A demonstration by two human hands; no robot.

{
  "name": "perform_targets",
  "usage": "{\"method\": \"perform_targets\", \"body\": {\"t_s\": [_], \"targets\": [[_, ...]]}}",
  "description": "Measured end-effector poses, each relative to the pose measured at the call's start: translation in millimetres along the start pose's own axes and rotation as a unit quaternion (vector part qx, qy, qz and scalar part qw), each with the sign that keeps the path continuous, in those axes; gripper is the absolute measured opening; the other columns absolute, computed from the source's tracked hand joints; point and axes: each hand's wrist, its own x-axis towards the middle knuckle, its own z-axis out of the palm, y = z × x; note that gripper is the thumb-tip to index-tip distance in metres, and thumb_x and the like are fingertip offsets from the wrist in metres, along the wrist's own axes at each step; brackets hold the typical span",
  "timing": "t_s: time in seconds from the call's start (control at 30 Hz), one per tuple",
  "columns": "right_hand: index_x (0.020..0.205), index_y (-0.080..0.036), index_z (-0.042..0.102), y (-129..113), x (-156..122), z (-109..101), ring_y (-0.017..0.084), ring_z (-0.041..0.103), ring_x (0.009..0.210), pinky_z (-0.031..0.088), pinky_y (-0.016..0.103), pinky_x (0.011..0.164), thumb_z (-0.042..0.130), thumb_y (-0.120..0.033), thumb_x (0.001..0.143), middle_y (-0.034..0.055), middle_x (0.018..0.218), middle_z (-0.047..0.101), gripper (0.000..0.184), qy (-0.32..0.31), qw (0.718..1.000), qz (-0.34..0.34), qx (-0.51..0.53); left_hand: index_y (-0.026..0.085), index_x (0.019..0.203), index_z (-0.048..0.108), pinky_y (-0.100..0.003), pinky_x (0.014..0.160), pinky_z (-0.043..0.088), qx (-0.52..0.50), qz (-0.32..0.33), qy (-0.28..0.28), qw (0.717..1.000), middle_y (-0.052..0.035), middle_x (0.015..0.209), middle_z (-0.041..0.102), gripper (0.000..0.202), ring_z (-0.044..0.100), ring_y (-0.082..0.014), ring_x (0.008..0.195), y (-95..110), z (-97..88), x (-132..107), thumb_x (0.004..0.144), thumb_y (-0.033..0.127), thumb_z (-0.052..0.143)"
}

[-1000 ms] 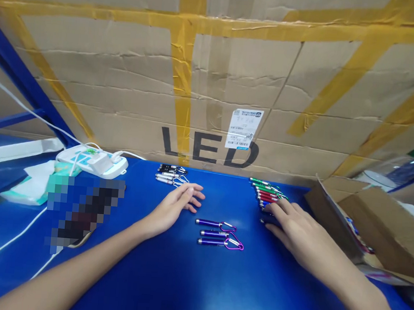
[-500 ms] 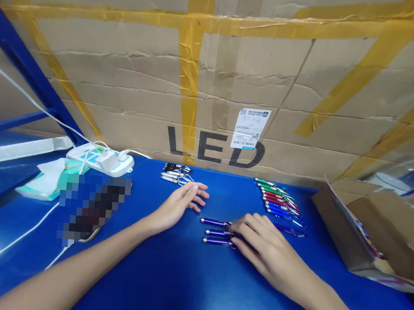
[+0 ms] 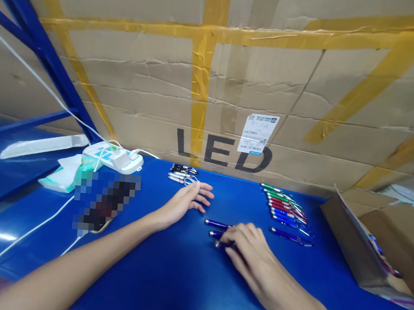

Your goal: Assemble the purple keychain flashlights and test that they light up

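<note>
My right hand bends over a group of purple keychain flashlights, with the nearest flashlight tilted and blurred between its thumb and fingers. Two more, a far one and a middle one, stick out to the left from under the fingers. My left hand hovers or rests with fingers spread and nothing in it, close to the silver flashlights and black flashlights. A separate purple flashlight lies right of my right hand, below a row of green, red and blue flashlights.
On the right stands an open cardboard box with things inside. A large taped carton walls off the back of the blue table. To the left are a white power strip, tissue pack, cables and a blurred-out phone-like object.
My right hand has slid left along the purple flashlights, and the nearest one has tilted. The left hand stays about where it was. The whole view has shifted slightly.
</note>
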Motion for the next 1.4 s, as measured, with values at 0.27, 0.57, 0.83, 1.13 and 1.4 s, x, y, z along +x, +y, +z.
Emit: {"method": "perform_targets", "body": {"t_s": [0.27,0.57,0.83,1.13,1.4], "targets": [[0.137,-0.03,0.054,18,-7,-4,0.022,0.071,0.116,0.059,0.035,0.098,0.037,-0.043,0.118,0.0073,0.128,0.07,0.029,0.05,0.994,0.084,0.053,0.013,0.127,0.07,-0.036,0.083,0.057,-0.04,-0.014,-0.004,0.999,-0.0185,0.12,0.074,0.081,0.07,-0.0267,0.102,7,1.5,-4,0.096,0.086,0.051],[0.141,-0.031,0.061,32,-10,-10,0.022,0.08,0.1,0.063,0.033,0.083,0.04,-0.04,0.118,0.0043,0.121,0.079,0.033,0.013,0.999,0.027,-0.032,0.014,0.129,0.068,-0.037,0.087,0.058,-0.061,-0.016,-0.004,0.998,-0.0185,0.121,0.075,0.088,0.07,-0.0282,0.108,8,-0.6,-5,0.097,0.091,0.039],[0.14,-0.03,0.06,33,-9,-10,0.022,0.081,0.098,0.063,0.032,0.081,0.041,-0.039,0.117,0.0041,0.121,0.08,0.031,0.028,0.998,0.025,-0.045,0.013,0.131,0.068,-0.039,0.09,0.057,-0.073,-0.013,-0.021,0.997,-0.0215,0.127,0.074,0.093,0.07,-0.0318,0.113,7,-3.0,-5,0.096,0.093,0.033],[0.137,-0.031,0.059,34,-8,-14,0.023,0.083,0.092,0.063,0.035,0.074,0.036,-0.043,0.117,0.0032,0.114,0.082,0.033,0.037,0.996,0.047,-0.07,0.014,0.131,0.067,-0.04,0.092,0.056,-0.075,-0.016,-0.026,0.997,-0.0218,0.128,0.074,0.094,0.071,-0.032,0.115,10,-2.7,-6,0.096,0.093,0.031],[0.15,-0.028,0.054,30,-10,-12,0.024,0.083,0.103,0.069,0.034,0.079,0.034,-0.037,0.117,0.0081,0.127,0.081,0.04,0.034,0.995,0.055,-0.075,0.014,0.133,0.067,-0.041,0.094,0.055,-0.071,-0.016,-0.034,0.997,-0.0217,0.13,0.074,0.094,0.07,-0.0321,0.116,10,-2.7,-7,0.098,0.092,0.029]]}}
